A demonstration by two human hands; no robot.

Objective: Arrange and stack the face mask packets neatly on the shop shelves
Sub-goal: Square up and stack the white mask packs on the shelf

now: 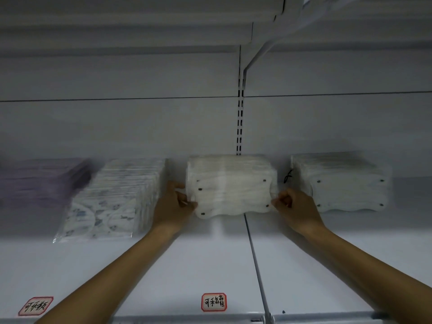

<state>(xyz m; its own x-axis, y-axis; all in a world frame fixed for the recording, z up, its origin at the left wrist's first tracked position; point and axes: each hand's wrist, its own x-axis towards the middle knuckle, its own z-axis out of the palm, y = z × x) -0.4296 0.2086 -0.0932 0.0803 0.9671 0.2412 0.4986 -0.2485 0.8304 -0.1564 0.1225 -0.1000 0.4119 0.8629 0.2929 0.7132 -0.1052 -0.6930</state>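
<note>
A: Starting at the front edge. Two red-bordered handwritten labels are stuck on the white shelf (210, 260): the left label (35, 306) near the corner, the middle label (214, 302) just left of the metal divider rail (257, 267) that runs back across the shelf.

B: Arms?

A: Both forearms are bare and reach forward and inward from the lower corners, nearly straight. The left hand (174, 206) has its wrist slightly bent, fingers curled onto the left edge of the white mask packet stack (231, 185). The right hand (295, 206) mirrors it, fingers curled and pinching the stack's lower right corner. Both hands are clamped on the same stack, one on each side.

B: Where does the stack sit?

A: On the shelf, mid-depth to rear, straddling the far end of the divider rail, its back close to the rear panel. The front packet bulges toward me; dark dots show near its corners.

B: Neighbours?

A: Just left of the left hand, a patterned packet stack (114, 199) leaning forward. Farther left, a purple stack (39, 181), blurred. Right of the right hand, a second white stack (341, 181), apart from the held one, with a small black loop beside it.

B: Behind?

A: A slotted upright (240, 118) on the back panel, and a bracket above it under the upper shelf.
</note>
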